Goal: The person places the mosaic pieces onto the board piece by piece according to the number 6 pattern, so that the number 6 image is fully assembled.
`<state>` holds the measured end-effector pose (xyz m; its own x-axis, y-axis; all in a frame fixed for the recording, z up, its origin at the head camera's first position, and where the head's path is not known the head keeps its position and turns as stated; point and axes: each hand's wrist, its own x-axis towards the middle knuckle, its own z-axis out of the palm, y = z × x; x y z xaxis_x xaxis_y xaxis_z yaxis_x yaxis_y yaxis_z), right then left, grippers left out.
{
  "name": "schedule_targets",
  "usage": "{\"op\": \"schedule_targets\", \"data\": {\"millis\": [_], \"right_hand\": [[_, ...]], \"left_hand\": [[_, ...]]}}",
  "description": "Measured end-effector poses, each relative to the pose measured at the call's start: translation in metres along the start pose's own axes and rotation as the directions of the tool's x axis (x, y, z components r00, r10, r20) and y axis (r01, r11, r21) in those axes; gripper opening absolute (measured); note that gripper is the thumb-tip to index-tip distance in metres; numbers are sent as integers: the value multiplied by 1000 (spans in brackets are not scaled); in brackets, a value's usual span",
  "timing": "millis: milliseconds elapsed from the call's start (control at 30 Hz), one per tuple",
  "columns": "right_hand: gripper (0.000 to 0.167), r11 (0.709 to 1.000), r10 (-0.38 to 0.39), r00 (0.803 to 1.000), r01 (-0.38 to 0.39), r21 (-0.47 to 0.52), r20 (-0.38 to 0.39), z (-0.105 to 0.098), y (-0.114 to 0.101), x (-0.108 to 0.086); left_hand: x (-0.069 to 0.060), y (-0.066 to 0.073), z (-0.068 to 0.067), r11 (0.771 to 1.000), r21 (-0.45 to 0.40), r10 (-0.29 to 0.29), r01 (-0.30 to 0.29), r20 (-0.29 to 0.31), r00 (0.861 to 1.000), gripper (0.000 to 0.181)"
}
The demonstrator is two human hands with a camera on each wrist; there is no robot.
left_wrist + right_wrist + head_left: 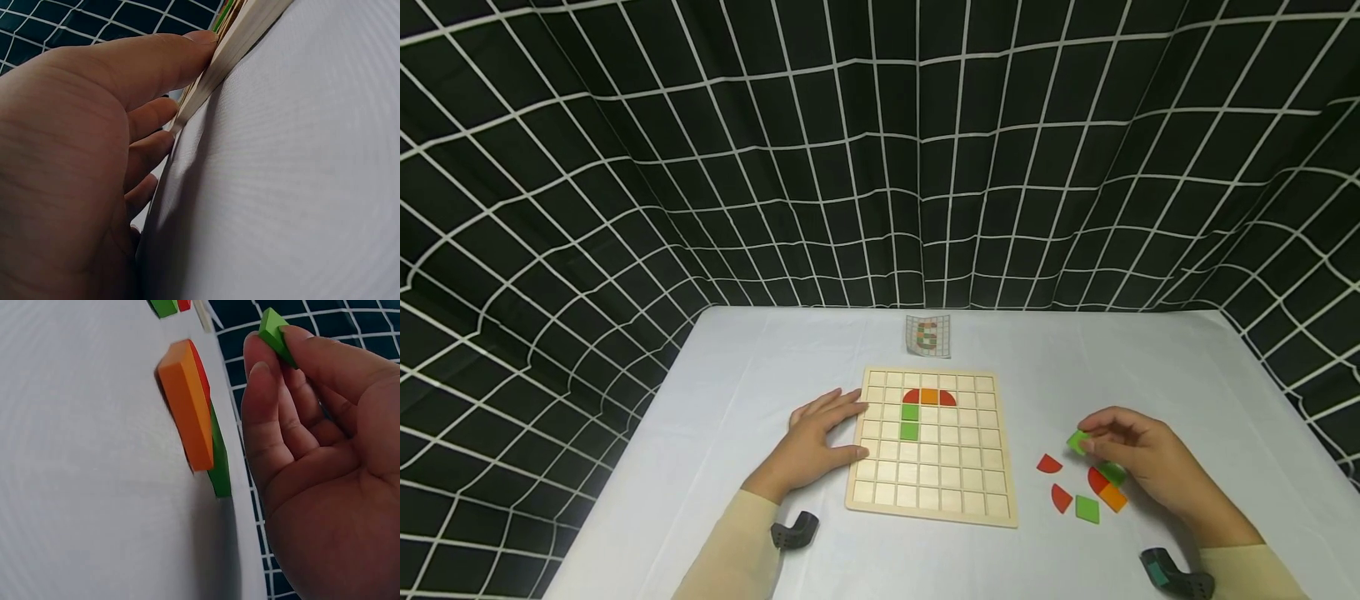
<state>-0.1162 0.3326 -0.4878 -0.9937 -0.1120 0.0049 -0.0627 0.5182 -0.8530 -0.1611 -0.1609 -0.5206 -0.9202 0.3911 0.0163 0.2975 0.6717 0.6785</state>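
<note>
A wooden grid board (955,504) lies flat on the table, with red quarter-round, orange square and green square tiles in some of its cells. My left hand (812,437) touches the board's left edge with thumb and fingertips; the left wrist view shows the thumb (156,65) against its side. To the right of the board, my right hand (1150,454) pinches a green tile (272,328) between thumb and fingers, above the table. Below that hand lie an orange square tile (1113,497), a red quarter-round tile (1097,480) and a green tile (1112,475), partly shaded.
Two more red quarter-round tiles (1061,498) and a green square tile (1087,509) lie between board and right hand. Behind the board is a small printed pattern card (928,337). White cloth covers the table (760,358); a black gridded curtain (880,167) surrounds it.
</note>
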Motion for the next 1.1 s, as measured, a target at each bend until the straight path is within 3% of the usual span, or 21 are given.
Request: {"op": "schedule_targets", "data": {"millis": [300,733,1100], "right_hand": [[21,999,30,1000,-30,-34,1,4,-6,1],[9,999,-44,999,43,-5,-28,16,-18,-2],[7,994,-104,994,103,26,21,27,-28,-5]], "left_hand": [[0,1,0,1000,2,-3,3,-4,1000,72],[-1,1,-1,1000,-5,9,-9,-3,1000,71],[-1,3,-1,1000,-5,9,-9,-2,1000,71]]}}
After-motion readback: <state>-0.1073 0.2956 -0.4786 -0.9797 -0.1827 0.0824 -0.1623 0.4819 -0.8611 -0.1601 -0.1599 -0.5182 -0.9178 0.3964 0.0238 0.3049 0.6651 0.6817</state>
